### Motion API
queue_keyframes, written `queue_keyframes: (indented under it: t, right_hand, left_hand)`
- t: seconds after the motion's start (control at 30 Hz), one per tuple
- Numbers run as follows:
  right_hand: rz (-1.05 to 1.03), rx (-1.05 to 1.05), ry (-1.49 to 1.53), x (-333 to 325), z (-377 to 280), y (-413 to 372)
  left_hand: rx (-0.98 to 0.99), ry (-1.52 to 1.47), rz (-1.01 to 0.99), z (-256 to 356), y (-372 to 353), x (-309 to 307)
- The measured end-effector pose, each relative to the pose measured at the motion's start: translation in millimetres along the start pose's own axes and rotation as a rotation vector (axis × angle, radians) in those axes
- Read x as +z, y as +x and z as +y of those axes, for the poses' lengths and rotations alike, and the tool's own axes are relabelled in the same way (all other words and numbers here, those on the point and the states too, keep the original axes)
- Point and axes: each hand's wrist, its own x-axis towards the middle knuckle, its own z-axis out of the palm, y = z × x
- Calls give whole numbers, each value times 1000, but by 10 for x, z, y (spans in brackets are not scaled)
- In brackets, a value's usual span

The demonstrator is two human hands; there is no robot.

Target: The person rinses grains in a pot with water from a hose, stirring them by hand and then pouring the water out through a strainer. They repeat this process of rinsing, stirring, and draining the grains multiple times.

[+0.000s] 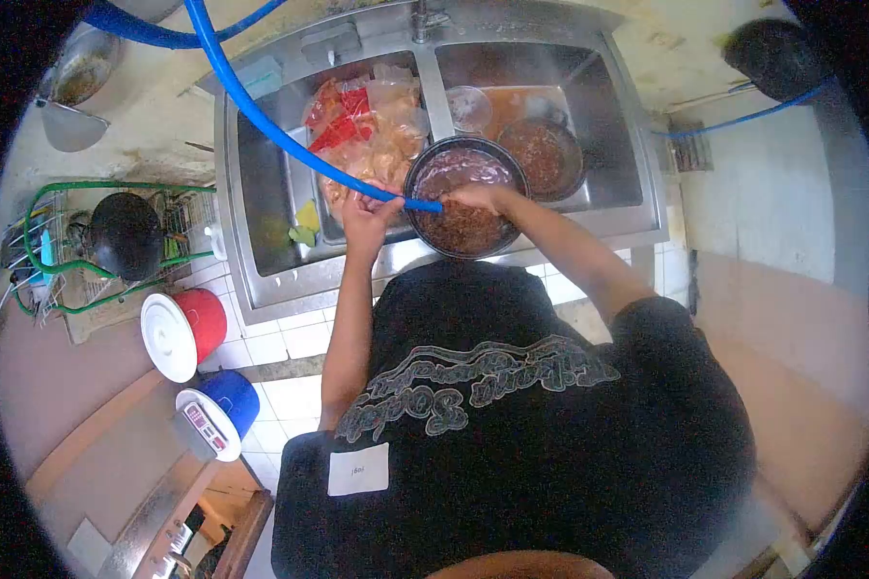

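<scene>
My left hand [369, 212] is closed around a blue hose [290, 147] close to its end, which points into a dark-rimmed round pot [411, 174]. The pot rests at the front of the sink, by the divider between the two basins. Small reddish-brown grains [462, 232] and cloudy water fill it. My right hand [475, 198] reaches into the pot from the right, at the grains beside the hose's end. Its fingers are partly hidden, so their grip does not show.
In the left basin lie plastic bags [396, 106] with red and tan contents. The right basin holds another round vessel [572, 159] of brown grains and a small clear container [468, 108]. Left stand a dish rack [43, 207], a red bucket [208, 323] and a blue bucket [237, 396].
</scene>
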Motion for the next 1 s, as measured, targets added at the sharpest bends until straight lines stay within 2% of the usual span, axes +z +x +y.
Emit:
queue_keyframes:
  t: [0.1, 0.13, 0.17, 0.27, 0.3, 0.37, 0.43, 0.5, 0.53, 0.57, 0.63, 0.67, 0.73, 0.77, 0.83, 0.87, 0.93, 1.0]
  right_hand:
    - [63, -62, -77, -129, 23, 178]
    - [58, -292, -701, -179, -162, 46]
    - [60, -292, -701, -175, -190, 39]
    - [-37, -694, -624, -101, -270, -37]
    - [-38, -692, -625, -36, -255, -101]
    - [-104, -553, -1197, 136, -417, -448]
    - [-117, -528, -1252, 202, -280, -303]
    - [79, -461, -1545, 336, -307, -494]
    - [329, -452, -1138, 384, -268, -456]
    - [328, -452, -1140, 384, -252, -395]
    - [66, -372, -1517, 405, -274, -295]
    - [68, -370, -1517, 409, -228, -264]
    - [227, -473, -1432, 434, -193, -211]
    - [230, -475, -1434, 450, -219, -203]
    - [293, -165, -1148, 527, -267, -197]
    - [293, -165, -1146, 509, -189, -117]
    - [357, -383, -1131, 442, -100, -9]
    - [320, -316, -1054, 387, -139, -16]
  left_hand:
    - [-3, -26, -2, -3, 14, 16]
    - [-18, -31, 3, 1, 14, 20]
    - [-17, -32, 2, -3, 15, 18]
    - [-41, -70, 13, -2, 16, 20]
    - [-37, -52, 10, 3, 16, 19]
    - [-33, -36, 11, 35, -1, 32]
    - [-23, -6, -7, 67, 1, 49]
    - [-17, -19, -9, 41, 2, 47]
    - [-12, -31, -13, 35, 3, 51]
    - [-12, -32, -11, 26, 3, 49]
    - [-19, -46, -16, 19, 4, 48]
    - [-18, -46, -19, 16, 2, 60]
    - [12, -37, -16, 24, 4, 65]
    - [15, -36, -15, 28, 8, 62]
    - [-20, -57, -7, 27, -14, 54]
    - [-22, -56, -7, 26, -17, 47]
    - [8, -21, -9, 23, -7, 35]
    - [2, -37, -16, 16, 4, 45]
